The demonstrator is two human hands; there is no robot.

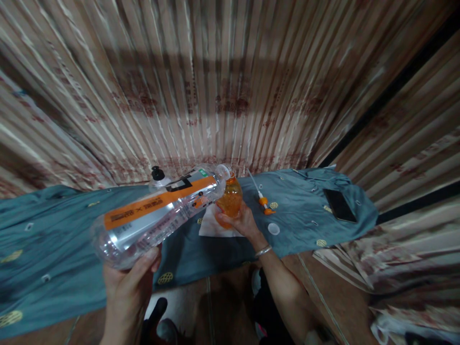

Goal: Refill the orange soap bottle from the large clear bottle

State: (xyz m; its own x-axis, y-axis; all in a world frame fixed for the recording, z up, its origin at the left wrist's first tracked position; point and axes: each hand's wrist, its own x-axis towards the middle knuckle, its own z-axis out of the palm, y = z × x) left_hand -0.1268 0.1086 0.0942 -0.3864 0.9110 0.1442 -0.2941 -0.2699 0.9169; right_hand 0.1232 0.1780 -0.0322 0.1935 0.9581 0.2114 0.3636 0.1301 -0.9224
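My left hand (131, 275) is closed round the base of a large clear plastic bottle (161, 208) with an orange and silver label. The bottle is tilted, its neck down to the right at the mouth of a small orange bottle (232, 196). My right hand (239, 220) wraps round that orange bottle and holds it upright over a white cloth or paper (210, 225). Right of it lies an orange pump top (265, 203) with a thin dip tube. A white round cap (273, 229) is near my right wrist.
A blue-green patterned cloth (298, 206) covers the narrow surface. A clear bottle with a black pump top (157, 173) stands behind the large bottle. A dark phone (339, 205) lies at the right. Pleated curtains (230, 86) hang behind.
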